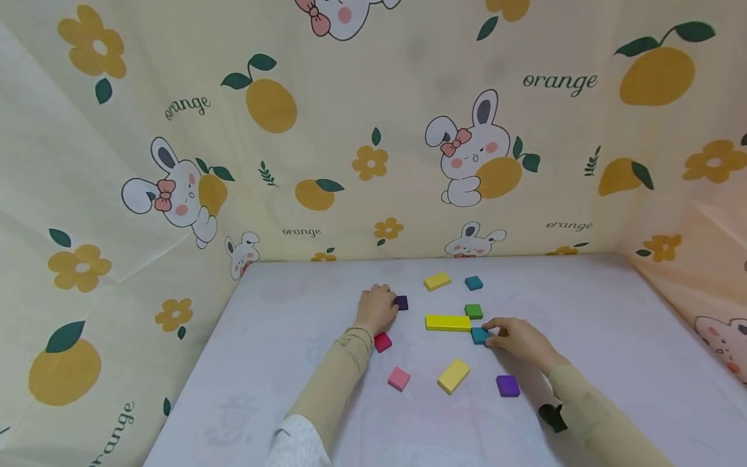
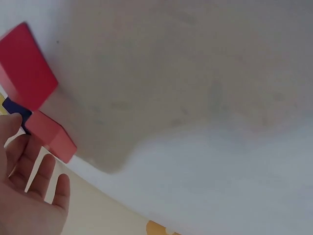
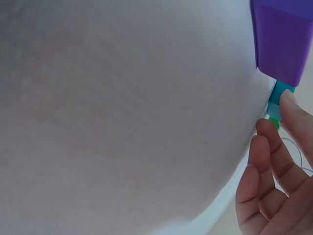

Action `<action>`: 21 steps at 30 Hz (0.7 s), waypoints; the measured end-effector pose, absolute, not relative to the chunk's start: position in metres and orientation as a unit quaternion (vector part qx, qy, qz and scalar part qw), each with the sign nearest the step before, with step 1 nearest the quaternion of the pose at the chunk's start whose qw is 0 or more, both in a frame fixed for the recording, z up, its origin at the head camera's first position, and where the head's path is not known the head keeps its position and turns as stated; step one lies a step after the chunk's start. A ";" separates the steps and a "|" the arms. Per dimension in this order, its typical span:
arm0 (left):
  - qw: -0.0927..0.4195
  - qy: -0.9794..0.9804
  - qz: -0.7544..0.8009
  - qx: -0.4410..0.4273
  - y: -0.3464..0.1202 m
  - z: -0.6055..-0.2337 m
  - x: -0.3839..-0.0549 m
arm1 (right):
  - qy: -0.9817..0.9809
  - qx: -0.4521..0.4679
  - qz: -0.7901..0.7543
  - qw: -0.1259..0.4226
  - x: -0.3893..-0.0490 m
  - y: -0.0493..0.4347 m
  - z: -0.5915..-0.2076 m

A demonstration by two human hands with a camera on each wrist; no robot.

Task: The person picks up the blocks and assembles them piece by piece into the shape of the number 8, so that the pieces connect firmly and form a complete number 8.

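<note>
The left grip (image 1: 378,307) pinches a dark purple block (image 1: 402,303), which sticks out to the right of its fingertips, low over or on the desk (image 1: 262,363). The right grip (image 1: 519,340) has a small blue block (image 1: 478,336) between thumb and fingertip; that block lies to the left of this grip, at the right end of a long yellow block (image 1: 447,323). Whether those two touch cannot be told.

Just beyond the right grip's fingertips is a green block (image 1: 473,311), and farther beyond, a second blue block (image 1: 474,283). A far yellow block (image 1: 437,281) lies beyond and to the right of the left grip.

On the person's side of the left grip are a red block (image 1: 383,342), near its wrist, and a pink block (image 1: 399,379). On the person's side of the right grip lie a violet block (image 1: 508,386) and, farther left, a near yellow block (image 1: 453,376).
</note>
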State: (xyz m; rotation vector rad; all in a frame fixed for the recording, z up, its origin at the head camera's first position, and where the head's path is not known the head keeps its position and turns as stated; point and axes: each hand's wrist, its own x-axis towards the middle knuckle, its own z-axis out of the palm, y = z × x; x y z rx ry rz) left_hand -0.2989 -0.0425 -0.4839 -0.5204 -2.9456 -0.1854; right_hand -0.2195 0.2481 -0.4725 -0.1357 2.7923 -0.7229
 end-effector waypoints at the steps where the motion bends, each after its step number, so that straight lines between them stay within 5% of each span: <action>1: 0.074 -0.979 -0.060 -0.181 -0.041 -0.484 -0.299 | 0.959 -0.047 -0.247 0.127 -0.220 0.248 -0.473; 21: 0.069 -0.969 -0.045 -0.232 -0.024 -0.490 -0.296 | 0.959 -0.041 -0.250 0.129 -0.220 0.249 -0.474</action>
